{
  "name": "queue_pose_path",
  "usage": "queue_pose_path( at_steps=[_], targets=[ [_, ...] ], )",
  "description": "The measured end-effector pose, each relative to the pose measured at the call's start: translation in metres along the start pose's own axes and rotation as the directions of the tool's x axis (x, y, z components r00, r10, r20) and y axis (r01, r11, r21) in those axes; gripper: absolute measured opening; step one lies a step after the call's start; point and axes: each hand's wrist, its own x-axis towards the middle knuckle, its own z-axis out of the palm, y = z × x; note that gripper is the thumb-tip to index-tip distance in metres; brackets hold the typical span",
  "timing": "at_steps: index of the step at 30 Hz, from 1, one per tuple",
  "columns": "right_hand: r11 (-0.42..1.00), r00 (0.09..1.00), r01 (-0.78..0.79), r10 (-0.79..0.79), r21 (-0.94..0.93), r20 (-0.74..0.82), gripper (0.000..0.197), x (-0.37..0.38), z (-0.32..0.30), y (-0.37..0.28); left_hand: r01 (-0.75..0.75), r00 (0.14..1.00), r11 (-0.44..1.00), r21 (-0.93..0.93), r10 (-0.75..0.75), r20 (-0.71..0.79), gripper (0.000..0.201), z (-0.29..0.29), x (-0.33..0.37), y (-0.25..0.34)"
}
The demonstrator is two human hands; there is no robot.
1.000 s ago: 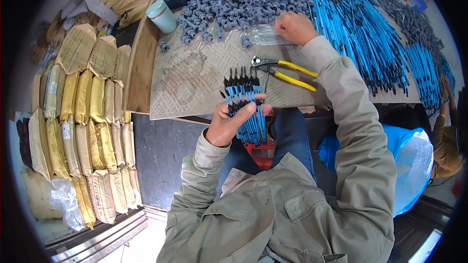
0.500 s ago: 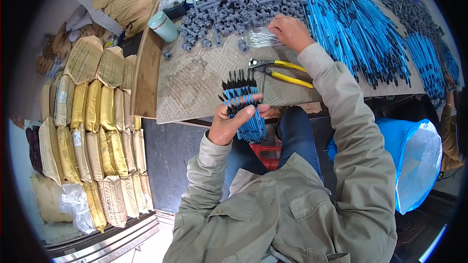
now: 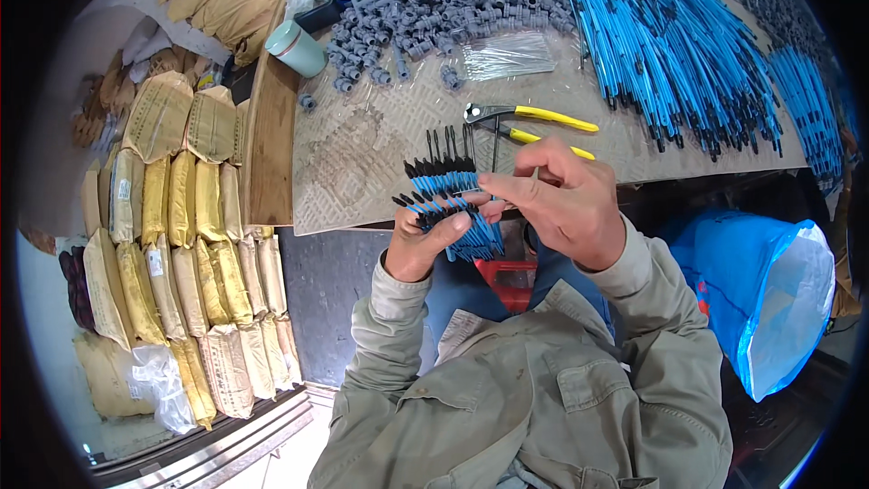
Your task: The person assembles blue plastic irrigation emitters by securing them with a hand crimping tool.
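Observation:
My left hand (image 3: 425,240) is closed round a bundle of thin blue rods with black tips (image 3: 444,183), held fanned just in front of the table edge. My right hand (image 3: 575,208) is at the bundle's right side, thumb and forefinger pinched. A thin pale metal pin (image 3: 471,189) seems to run from that pinch across the blue rods; its ends are hard to make out. Behind the hands lie end-cutting pincers (image 3: 554,118) with yellow handles. Farther back on the table is a flat pile of thin metal pins (image 3: 509,56).
Grey plastic fittings (image 3: 434,14) are heaped at the back of the table (image 3: 353,172). A large pile of blue rods (image 3: 674,54) spreads at the right. A pale green cup (image 3: 296,50) stands back left. Stacked packages (image 3: 181,199) lie left; a blue bag (image 3: 747,290) is at right.
My right hand has come back from the pile of metal pins to the rod bundle, now pinching at its right side. My left hand still holds the bundle.

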Motion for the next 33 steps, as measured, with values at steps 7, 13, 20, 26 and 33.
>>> queue_pose_path(
  at_steps=[7,13,20,26,33],
  targets=[
    [0.998,1.0,0.005,-0.005,-0.06,0.0,0.034,-0.002,-0.005,0.0,-0.006,0.998,1.0,-0.011,0.006,0.06,0.035,-0.005,0.002,-0.003],
    [0.996,1.0,0.021,-0.023,-0.085,-0.015,0.035,0.0,0.0,0.001,-0.028,0.998,0.998,-0.055,0.031,0.046,0.038,0.0,0.001,0.0],
    [0.993,0.998,0.049,-0.052,-0.104,-0.02,0.037,0.003,0.004,-0.003,-0.096,0.995,0.995,-0.034,0.095,-0.016,0.036,0.001,0.0,-0.005],
    [0.998,0.999,0.038,-0.04,-0.059,-0.033,0.035,0.002,0.011,-0.003,-0.075,0.996,0.997,-0.034,0.073,-0.051,0.031,0.0,-0.001,-0.006],
    [0.999,0.999,-0.033,0.034,0.022,-0.043,0.033,0.003,0.014,-0.007,-0.079,0.997,0.997,-0.014,0.079,-0.02,0.028,0.001,0.0,-0.003]
  ],
)
